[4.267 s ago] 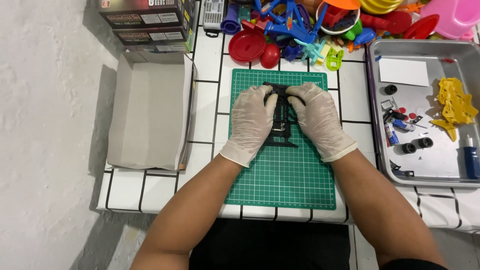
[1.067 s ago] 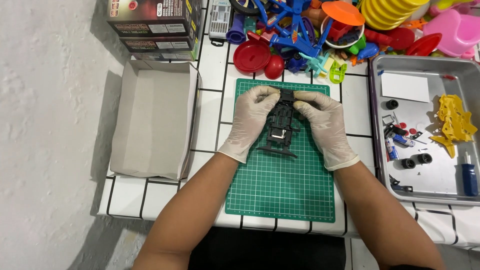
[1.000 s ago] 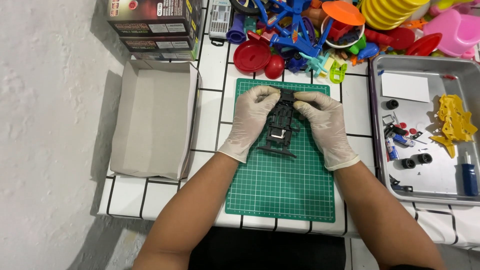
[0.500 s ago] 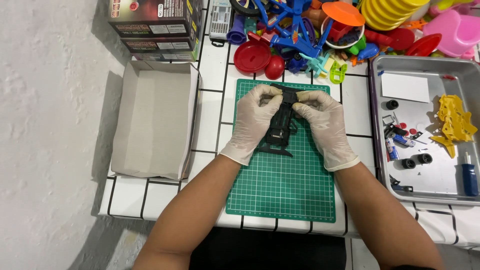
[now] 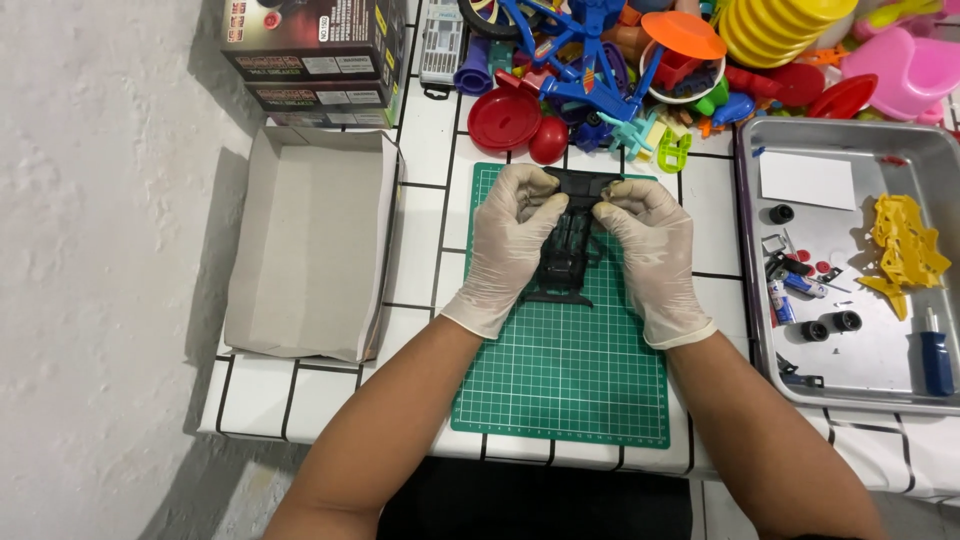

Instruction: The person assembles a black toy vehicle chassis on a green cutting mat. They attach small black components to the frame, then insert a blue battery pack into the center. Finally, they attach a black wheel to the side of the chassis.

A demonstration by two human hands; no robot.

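Both my hands wear white gloves and grip a black plastic model car chassis [image 5: 568, 245] over a green cutting mat [image 5: 565, 385]. My left hand [image 5: 512, 240] holds its left side, fingers curled at the far end. On the right side my right hand [image 5: 648, 250] pinches the same far end. The chassis lies lengthwise, its near end resting on the mat.
An empty open cardboard box [image 5: 310, 255] lies to the left, dark printed boxes [image 5: 310, 45] behind it. A metal tray [image 5: 860, 370] at right holds small black wheels, a yellow parts frame [image 5: 905, 250], a white paper and a blue screwdriver. Colourful plastic toys [image 5: 640, 60] crowd the back.
Both hands have shifted up to the chassis's far end and closed tighter on it. The view has drifted slightly.
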